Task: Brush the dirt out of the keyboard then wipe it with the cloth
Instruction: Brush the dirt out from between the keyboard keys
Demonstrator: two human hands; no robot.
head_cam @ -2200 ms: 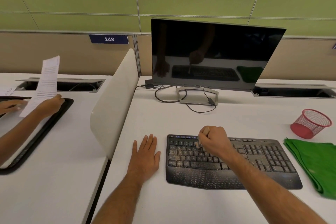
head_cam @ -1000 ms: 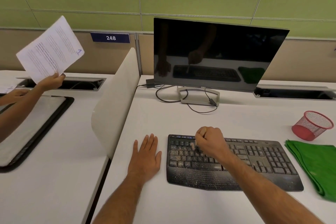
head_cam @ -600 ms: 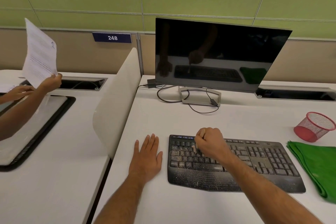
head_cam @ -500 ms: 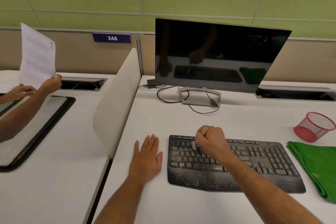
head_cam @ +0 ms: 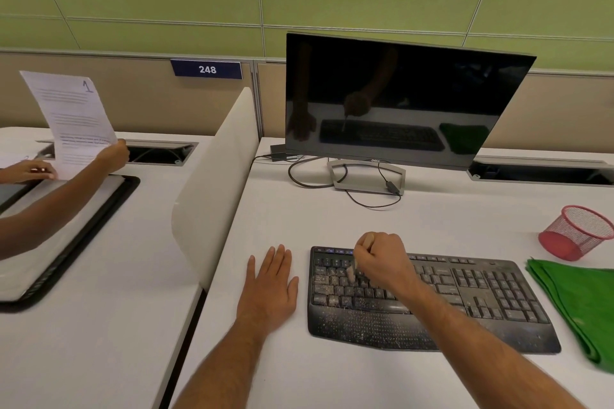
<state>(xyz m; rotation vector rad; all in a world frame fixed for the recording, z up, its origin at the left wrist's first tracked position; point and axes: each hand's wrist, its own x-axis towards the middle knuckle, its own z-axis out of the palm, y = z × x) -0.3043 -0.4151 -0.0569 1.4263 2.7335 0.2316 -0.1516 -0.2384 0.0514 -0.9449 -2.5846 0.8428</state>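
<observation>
A black keyboard (head_cam: 481, 295) lies on the white desk, its left keys and palm rest speckled with pale dirt. My right hand (head_cam: 382, 259) hovers over the keyboard's left half, fist curled round a small brush (head_cam: 352, 271) whose bristle end touches the keys. My left hand (head_cam: 269, 289) rests flat on the desk just left of the keyboard, fingers straight. A folded green cloth (head_cam: 578, 302) lies to the right of the keyboard.
A dark monitor (head_cam: 398, 96) on a stand with cables stands behind the keyboard. A red mesh cup (head_cam: 578, 231) lies tipped at the right. A white divider (head_cam: 216, 183) separates a neighbouring desk, where another person's hands (head_cam: 109, 154) hold a printed sheet.
My right hand has shifted the brush slightly left and back over the left keys. My left hand stays flat. The neighbour's sheet of paper has been raised and turned.
</observation>
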